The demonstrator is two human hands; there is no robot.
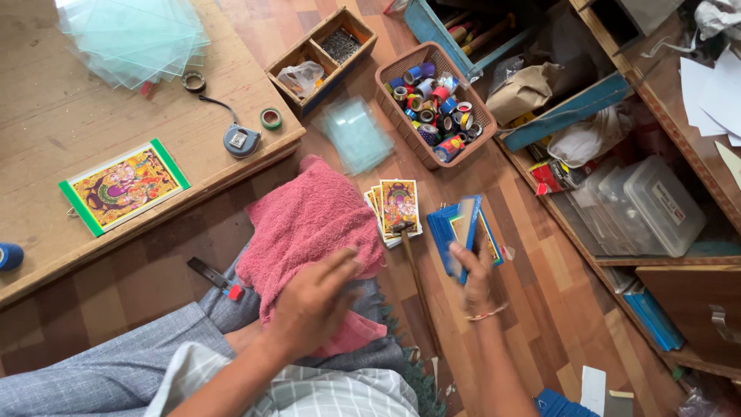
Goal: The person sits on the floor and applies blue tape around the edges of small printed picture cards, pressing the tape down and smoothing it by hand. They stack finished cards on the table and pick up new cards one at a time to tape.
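— So, what is each hand on?

— Right hand [477, 272], lower centre-right of the frame, has its fingers [463, 253] closed around a stack of blue-edged frames [461, 228]. The stack stands on edge, its long axis running roughly up the frame, tilted a little to the right at the top. Left hand [312, 301], lower centre, lies on a pink towel [305, 220] with its fingers loosely spread and blurred; whether they pinch the cloth I cannot tell.

— And around them?

— Just left of the frames lies a small fan of religious picture prints [397, 207] on the wooden floor [556, 286], with a hammer [413, 266] lying across them, head up on the prints, handle pointing down the frame.

— Containers?

— A brown plastic basket [388, 99], upper centre, is packed with rolls of coloured tape [436, 108]. Left of it, a wooden divided box [320, 46] holds a crumpled plastic bag in one compartment and small dark nails or pins in the other. Clear lidded tubs [652, 205] sit on a shelf at right.

— On the table?

— The table [46, 131], upper left, carries glass sheets [135, 35], a tape measure [241, 140] and a green-bordered print [123, 185].
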